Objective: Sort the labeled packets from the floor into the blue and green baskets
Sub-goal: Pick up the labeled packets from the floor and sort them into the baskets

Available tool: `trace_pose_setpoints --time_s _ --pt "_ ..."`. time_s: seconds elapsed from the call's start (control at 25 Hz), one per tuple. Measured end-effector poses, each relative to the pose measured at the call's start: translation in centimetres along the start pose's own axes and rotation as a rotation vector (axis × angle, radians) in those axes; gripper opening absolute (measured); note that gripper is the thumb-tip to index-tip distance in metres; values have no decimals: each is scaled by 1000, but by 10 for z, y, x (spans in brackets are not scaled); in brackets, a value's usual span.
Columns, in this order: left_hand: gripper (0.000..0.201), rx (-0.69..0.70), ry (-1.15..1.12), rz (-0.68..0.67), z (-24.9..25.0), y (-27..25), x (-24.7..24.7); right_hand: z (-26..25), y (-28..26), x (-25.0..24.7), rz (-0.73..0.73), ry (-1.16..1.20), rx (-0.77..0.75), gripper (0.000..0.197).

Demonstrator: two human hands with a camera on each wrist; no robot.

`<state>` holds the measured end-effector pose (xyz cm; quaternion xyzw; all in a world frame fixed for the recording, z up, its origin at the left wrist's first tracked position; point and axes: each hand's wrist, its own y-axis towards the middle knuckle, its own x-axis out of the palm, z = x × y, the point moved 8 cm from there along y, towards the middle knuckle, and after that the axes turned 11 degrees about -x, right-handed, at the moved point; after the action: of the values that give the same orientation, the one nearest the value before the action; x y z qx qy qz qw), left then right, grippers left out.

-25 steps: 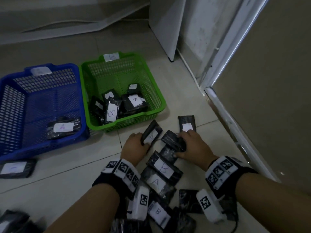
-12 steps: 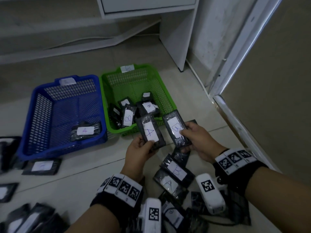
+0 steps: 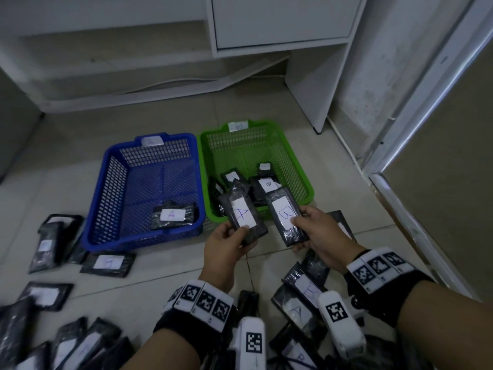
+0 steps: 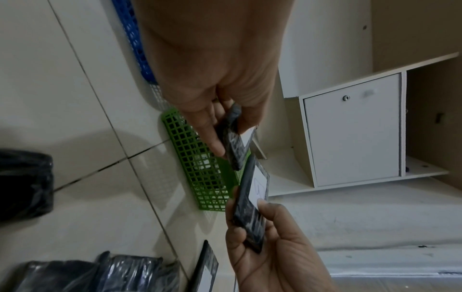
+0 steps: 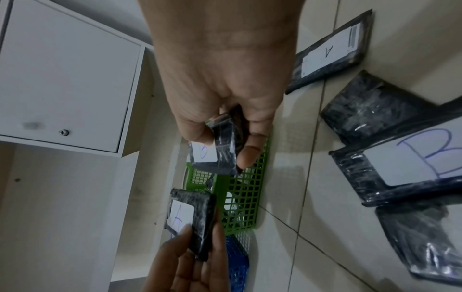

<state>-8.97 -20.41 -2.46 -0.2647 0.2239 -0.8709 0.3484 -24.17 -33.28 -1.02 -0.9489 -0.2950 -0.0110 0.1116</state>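
Note:
My left hand holds a black packet labeled A upright in front of the green basket. My right hand holds a black packet labeled B beside it. The two packets stand side by side, slightly apart. The blue basket sits left of the green one and has one A packet inside. Several packets lie in the green basket. In the left wrist view the left hand pinches its packet. In the right wrist view the right hand pinches the B packet.
Several more black packets lie on the tiled floor under my wrists, at the left and at the bottom left. A white cabinet stands behind the baskets. A door frame and a wall run along the right.
Both hands lifted a packet each from the floor pile and raised them, labels up, in front of the green basket. The head view pulled back and up.

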Motion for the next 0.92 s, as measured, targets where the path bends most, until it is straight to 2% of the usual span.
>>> trace_pose_setpoints --time_s 0.08,0.16,0.24,0.44,0.52,0.64,0.68,0.8,0.84,0.92 --pt "12 16 -10 17 5 2 -6 -3 4 5 1 -9 -5 14" --pt "34 33 -35 53 10 3 -12 -8 8 12 -1 -11 -19 15" --pt "48 53 -48 86 15 5 -20 -10 14 20 0 -14 -27 17" --pt "48 92 -51 95 23 3 -37 -15 42 40 3 -78 -54 14" --pt "46 108 -60 100 27 1 -45 -21 61 52 -6 -142 -69 25" --pt "41 143 -59 138 38 0 -63 -25 84 77 6 -103 -34 41" --pt "38 155 -50 157 43 -1 -69 -22 89 79 28 -173 -26 43" --pt "44 195 3 258 60 1 -97 -20 93 85 57 -711 -104 43" --pt "48 208 15 296 67 3 -109 -19 90 91 55 -779 -148 41" --pt "47 245 103 385 81 8 -136 -17 83 99 66 -753 -260 33"
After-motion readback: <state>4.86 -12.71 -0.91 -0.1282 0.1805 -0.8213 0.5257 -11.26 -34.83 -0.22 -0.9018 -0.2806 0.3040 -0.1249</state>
